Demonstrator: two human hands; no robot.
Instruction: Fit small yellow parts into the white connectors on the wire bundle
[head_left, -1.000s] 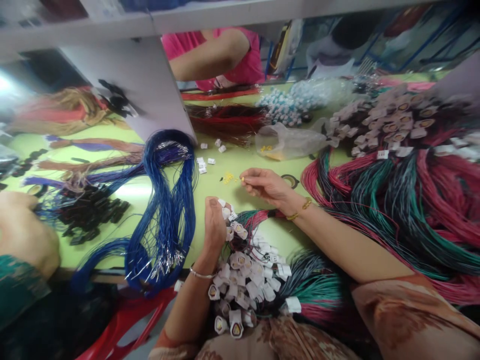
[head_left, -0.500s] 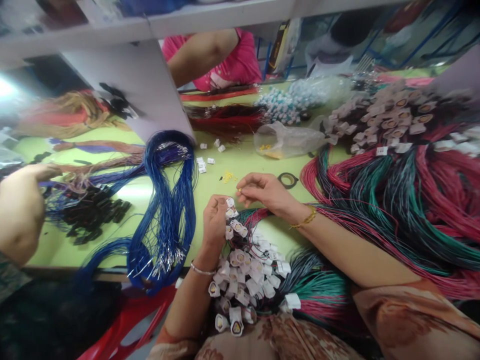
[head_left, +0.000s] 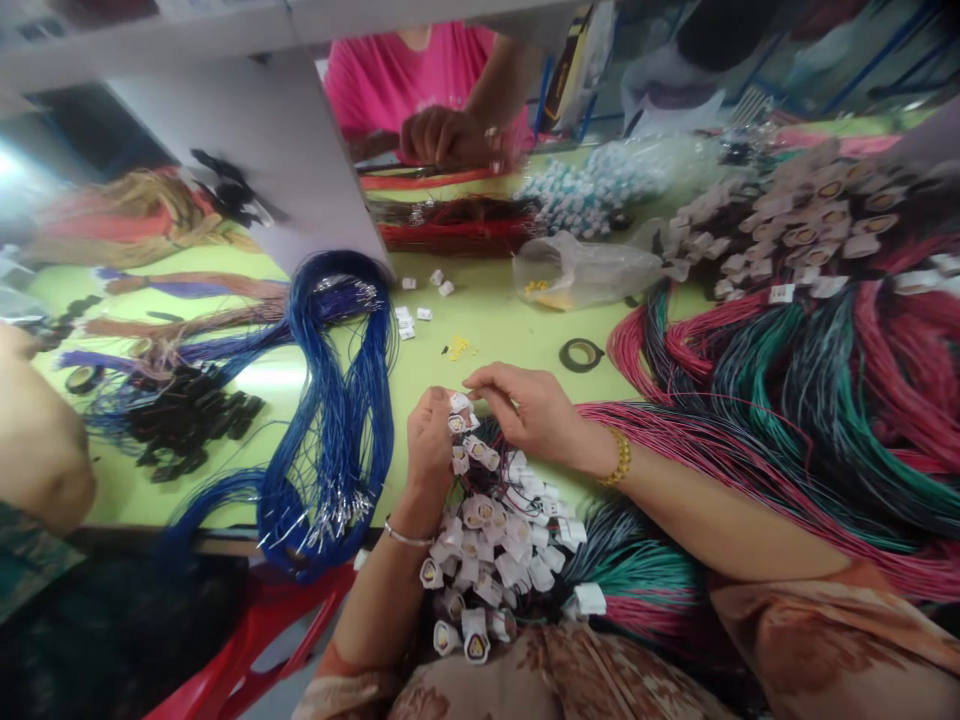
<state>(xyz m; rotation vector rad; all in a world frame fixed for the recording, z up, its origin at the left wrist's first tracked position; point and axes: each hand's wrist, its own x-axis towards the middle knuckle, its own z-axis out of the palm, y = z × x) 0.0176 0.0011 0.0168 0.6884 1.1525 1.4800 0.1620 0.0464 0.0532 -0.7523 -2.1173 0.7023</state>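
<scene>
White plastic connector housings (head_left: 461,420) on thin wires are gripped in my left hand (head_left: 431,440), fingers closed around them with the thumb on top. My right hand (head_left: 532,410) has its thumb and index finger together at the uppermost housing. Whatever sits between those fingertips is hidden. Below the hands, a large cluster of white connectors (head_left: 487,540) rests against my lap and forearm, its red, black and green wires (head_left: 645,580) trailing right. Just beyond my fingers lies a small heap of yellow pieces (head_left: 461,347) on the green table (head_left: 510,335).
A blue wire bundle (head_left: 330,400) hangs over the table edge at left, beside black connectors (head_left: 195,420). Loose white housings (head_left: 405,322), a black tape roll (head_left: 581,354) and a plastic bag (head_left: 585,275) lie ahead. Red and green wires (head_left: 787,380) fill the right. Co-workers sit opposite and left.
My right hand has moved in to the housing in my left hand; a small yellow piece seen at its fingertips earlier no longer shows. The co-worker opposite has lowered an arm.
</scene>
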